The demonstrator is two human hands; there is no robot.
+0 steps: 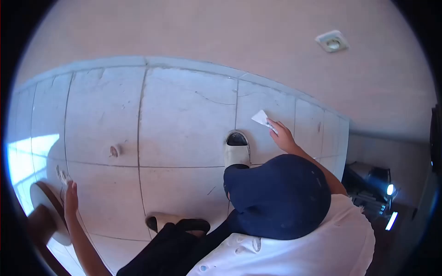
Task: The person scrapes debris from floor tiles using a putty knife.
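My right hand (pixel 283 138) reaches out over the tiled floor, its fingers closed on a folded piece of white paper (pixel 260 117). The paper's flat, triangular end sticks out past the fingertips. At the far left my left hand (pixel 71 198) is low, beside a round brown base. A crumpled, pale, stringy scrap (pixel 61 175) shows at its fingertips; the fingers look pinched on it, though blur hides its kind. On the floor between the hands lies a small round whitish piece with a brownish middle (pixel 115 150).
A round-based brown stand (pixel 46 214) is at the left edge. My feet wear beige slippers (pixel 237 149). A socket (pixel 332 42) is on the wall (pixel 207 27) beyond the tiles (pixel 184 110). Dark equipment with lights (pixel 368 184) is at right.
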